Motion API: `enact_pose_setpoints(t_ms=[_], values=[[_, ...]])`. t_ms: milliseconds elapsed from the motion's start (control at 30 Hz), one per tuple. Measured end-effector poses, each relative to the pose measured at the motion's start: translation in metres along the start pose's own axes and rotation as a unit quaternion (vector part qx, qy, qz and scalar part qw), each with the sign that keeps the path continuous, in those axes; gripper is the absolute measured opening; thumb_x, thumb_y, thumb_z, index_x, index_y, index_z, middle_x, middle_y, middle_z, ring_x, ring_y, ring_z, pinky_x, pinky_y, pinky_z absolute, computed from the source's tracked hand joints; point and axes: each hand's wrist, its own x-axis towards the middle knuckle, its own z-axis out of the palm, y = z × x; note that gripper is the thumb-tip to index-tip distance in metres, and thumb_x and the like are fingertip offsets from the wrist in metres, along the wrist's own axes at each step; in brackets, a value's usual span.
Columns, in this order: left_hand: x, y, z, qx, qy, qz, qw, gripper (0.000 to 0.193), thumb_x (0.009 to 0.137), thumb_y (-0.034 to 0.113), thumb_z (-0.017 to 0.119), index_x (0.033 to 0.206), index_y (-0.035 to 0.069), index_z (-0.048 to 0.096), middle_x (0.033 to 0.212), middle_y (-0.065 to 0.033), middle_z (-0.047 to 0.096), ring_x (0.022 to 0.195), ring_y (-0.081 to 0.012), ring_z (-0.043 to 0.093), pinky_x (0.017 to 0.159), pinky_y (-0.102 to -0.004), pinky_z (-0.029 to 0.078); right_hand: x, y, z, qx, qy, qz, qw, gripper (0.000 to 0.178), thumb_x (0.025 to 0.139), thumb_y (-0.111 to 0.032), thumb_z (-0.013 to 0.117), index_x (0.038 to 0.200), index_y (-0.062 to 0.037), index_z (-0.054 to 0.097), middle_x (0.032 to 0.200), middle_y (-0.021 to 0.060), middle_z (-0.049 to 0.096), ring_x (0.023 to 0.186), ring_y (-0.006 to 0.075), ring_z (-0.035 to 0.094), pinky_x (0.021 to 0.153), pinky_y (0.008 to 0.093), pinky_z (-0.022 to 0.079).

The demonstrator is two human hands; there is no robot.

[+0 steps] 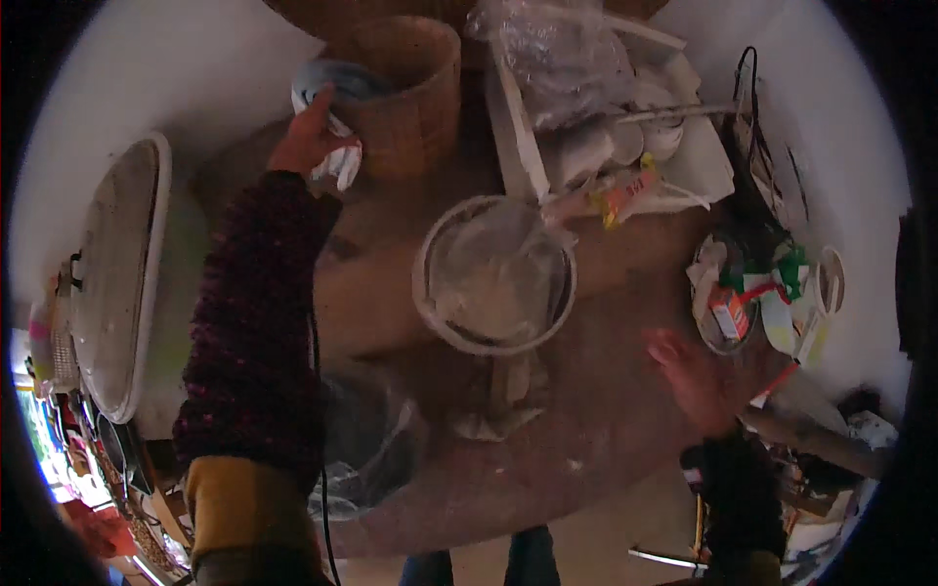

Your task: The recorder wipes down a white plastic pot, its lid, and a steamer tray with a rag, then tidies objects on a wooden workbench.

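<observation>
The left hand (311,137) reaches far across the round wooden table (606,430) and closes its fingers on a white and pale blue cloth (337,161), which hangs bunched against the side of a woven wicker basket (410,93). More of the same pale fabric lies over the basket's near rim, so where the cloth ends is hard to tell. The forearm in its dark speckled knit sleeve (259,322) covers part of the table's left side.

The right hand (696,376) hovers open above the table's right edge, fingers spread and slightly blurred, holding nothing and touching nothing.

Between the two hands stands a round white-rimmed sieve (494,273), lined with something pale. Below it lies a crumpled rag (500,396), and at the near left a clear plastic bag (366,439), partly hidden by the sleeve. Behind the sieve a white tray (703,161) holds cups and a plastic-wrapped bundle (562,59), too jumbled to sort out. At the right, a bowl of small packets (738,293) is cluttered and indistinct.
</observation>
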Motion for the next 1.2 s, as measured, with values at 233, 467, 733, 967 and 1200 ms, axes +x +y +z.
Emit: enact_pose_setpoints(t_ms=[233,467,733,967,1200], values=[[-0.151,0.012,-0.066,-0.37,-0.101,-0.241,0.892,0.06,0.085,0.04,0.056,0.134,0.012,0.036,0.126,-0.0076,0.048,0.112,-0.018,0.049,0.09,-0.0336,0.04,0.035,-0.011,0.082,0.092,-0.111,0.012,0.989,0.041,0.089,-0.035,0.051,0.12,-0.0074,0.048,0.115,0.0065,0.053,0.105,0.0161,0.05,0.083,0.0319,0.042],[-0.396,0.049,-0.174,-0.223,-0.036,-0.426,0.876,0.055,0.091,0.042,0.044,0.137,0.014,0.033,0.134,-0.006,0.042,0.12,-0.0223,0.043,0.096,-0.035,0.035,-0.022,-0.026,0.26,-0.055,-0.266,-0.044,0.961,0.059,0.086,-0.036,0.057,0.131,-0.0038,0.038,0.126,0.012,0.047,0.117,0.0213,0.044,0.095,0.0356,0.036],[-0.5,0.006,-0.098,-0.345,-0.009,-0.334,0.877,0.058,0.091,0.046,0.041,0.131,0.004,0.039,0.129,-0.0141,0.045,0.114,-0.0257,0.045,0.093,-0.0357,0.037,-0.022,0.026,0.327,0.016,-0.327,-0.137,0.935,0.069,0.082,-0.01,0.058,0.14,-0.0053,0.02,0.138,0.0104,0.035,0.125,0.0221,0.035,0.101,0.0329,0.029],[-0.494,-0.008,-0.062,-0.416,-0.007,-0.354,0.837,0.053,0.091,0.042,0.042,0.128,0.003,0.04,0.126,-0.0132,0.046,0.112,-0.0244,0.046,0.092,-0.035,0.038,-0.033,0.014,0.348,-0.017,-0.289,-0.156,0.944,0.075,0.078,-0.011,0.066,0.138,-0.004,0.021,0.134,0.0104,0.037,0.12,0.0203,0.039,0.103,0.0319,0.028],[-0.508,0.005,-0.063,-0.438,-0.024,-0.371,0.818,0.048,0.091,0.038,0.043,0.125,0.003,0.042,0.123,-0.0123,0.048,0.109,-0.023,0.046,0.09,-0.0343,0.038,-0.04,0.033,0.333,-0.065,-0.323,-0.141,0.934,0.086,0.072,-0.009,0.071,0.138,-0.0041,0.016,0.136,0.0123,0.033,0.123,0.0224,0.035,0.104,0.0348,0.028]])
